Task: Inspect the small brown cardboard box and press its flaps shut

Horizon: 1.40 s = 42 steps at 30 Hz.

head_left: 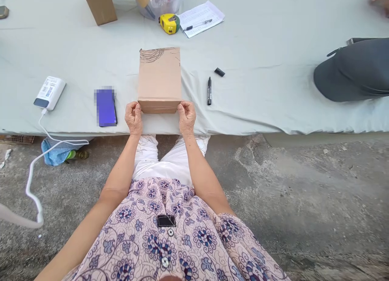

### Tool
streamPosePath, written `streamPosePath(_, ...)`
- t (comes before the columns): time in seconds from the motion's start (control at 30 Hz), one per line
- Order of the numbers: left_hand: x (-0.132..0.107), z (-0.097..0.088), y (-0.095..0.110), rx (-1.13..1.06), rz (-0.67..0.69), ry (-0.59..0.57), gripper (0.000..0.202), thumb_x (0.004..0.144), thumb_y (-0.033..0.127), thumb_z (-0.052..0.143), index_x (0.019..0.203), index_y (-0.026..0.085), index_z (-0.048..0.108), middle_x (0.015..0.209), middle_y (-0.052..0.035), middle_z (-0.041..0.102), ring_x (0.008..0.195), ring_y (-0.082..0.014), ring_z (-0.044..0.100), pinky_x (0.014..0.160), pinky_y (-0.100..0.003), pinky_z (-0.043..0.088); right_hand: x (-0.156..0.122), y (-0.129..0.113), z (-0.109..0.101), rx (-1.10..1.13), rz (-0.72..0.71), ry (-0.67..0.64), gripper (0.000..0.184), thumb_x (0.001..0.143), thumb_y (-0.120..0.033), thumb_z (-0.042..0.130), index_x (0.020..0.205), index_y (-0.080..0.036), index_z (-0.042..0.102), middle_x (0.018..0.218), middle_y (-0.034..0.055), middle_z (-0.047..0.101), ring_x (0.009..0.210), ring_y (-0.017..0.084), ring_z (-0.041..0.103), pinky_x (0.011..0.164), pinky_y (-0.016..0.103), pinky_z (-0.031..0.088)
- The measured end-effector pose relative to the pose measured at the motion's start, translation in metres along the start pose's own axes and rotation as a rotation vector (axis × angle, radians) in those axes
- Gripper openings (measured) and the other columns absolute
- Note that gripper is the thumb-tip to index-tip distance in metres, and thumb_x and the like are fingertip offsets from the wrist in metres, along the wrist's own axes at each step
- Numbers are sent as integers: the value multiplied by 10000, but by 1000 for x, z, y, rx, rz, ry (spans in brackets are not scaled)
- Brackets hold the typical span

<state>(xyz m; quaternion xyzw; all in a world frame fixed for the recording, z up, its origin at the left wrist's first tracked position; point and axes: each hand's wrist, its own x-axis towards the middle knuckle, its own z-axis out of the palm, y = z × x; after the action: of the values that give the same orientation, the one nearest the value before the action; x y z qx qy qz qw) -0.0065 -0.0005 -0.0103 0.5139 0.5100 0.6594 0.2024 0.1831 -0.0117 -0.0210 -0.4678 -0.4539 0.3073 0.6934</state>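
Left hand (133, 118) and right hand (187, 118) both have their fingers (133, 107) curled and close together, gripping the near corners of a box (159, 80) from either side. The box sits on the cloth-covered table (273, 115), right by the near edge. Count-wise: one marker (209, 90) just right of the box, its one cap (219, 72) lying farther off; one phone (106, 107) left of the box; one power bank (49, 93) beyond that, with a white cable (32, 184); one tape measure (169, 24) and one paper sheet (201, 18) on the far side.
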Motion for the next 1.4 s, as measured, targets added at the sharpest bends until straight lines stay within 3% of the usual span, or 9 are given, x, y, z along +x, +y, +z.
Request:
streamPosePath(0.3, -2, 2, 3, 156, 9, 18, 586, 899, 758, 443, 932, 197, 610, 903, -37, 600, 804, -131, 599, 672, -250, 520, -3, -8, 3, -65, 10, 0, 389, 907, -612, 555, 928, -225, 580, 983, 49, 680, 1079, 200, 685, 934, 336, 582)
streamPosePath(0.53, 1, 2, -1, 98, -31, 5, 592, 879, 764, 476, 925, 191, 616, 906, -46, 603, 828, -145, 614, 676, -255, 538, -3, -8, 1, -50, 15, -14, 413, 901, -633, 548, 950, -226, 597, 1068, 58, 705, 1081, 193, 684, 964, 350, 581)
streamPosePath(0.63, 2, -1, -4, 66, -55, -28, 570, 906, 733, 461, 943, 188, 624, 921, -57, 617, 848, -152, 626, 699, -263, 561, -3, -5, -2, -33, 50, -31, 369, 951, -572, 486, 992, -231, 622, 1125, 57, 708, 1103, 182, 670, 969, 357, 585)
streamPosePath(0.77, 2, -3, -8, 42, -67, -75, 446, 943, 610, 505, 1020, 191, 638, 1003, -70, 640, 926, -157, 647, 805, -279, 580, -2, -1, -3, -98, 8, -27, 244, 929, -403, 545, 1085, -245, 642, 1169, 59, 689, 1176, 193, 632, 1047, 392, 547)
streamPosePath(0.93, 1, -3, -11, 80, -58, -95, 309, 966, 451, 520, 1111, 202, 632, 1072, -82, 655, 1030, -176, 657, 902, -310, 563, -3, 1, 1, -158, -1, -69, 300, 911, -248, 493, 1194, -265, 591, 1174, 48, 684, 1098, 167, 672, 1081, 388, 522)
streamPosePath(1.1, -1, -2, -12, 141, -65, -73, 292, 975, 389, 518, 1172, 190, 600, 979, -65, 655, 930, -156, 661, 852, -288, 558, -2, 5, 1, -200, 12, -42, 253, 900, -230, 520, 1141, -252, 592, 1103, 46, 688, 1024, 162, 684, 1027, 385, 551)
streamPosePath(1.4, 0, 1, -14, 221, -84, -43, 217, 943, 375, 569, 990, 174, 634, 918, -47, 666, 807, -145, 649, 800, -297, 552, 0, 6, 0, -238, 87, -44, 173, 864, -178, 527, 1003, -226, 618, 991, 33, 688, 940, 173, 668, 1036, 423, 529)
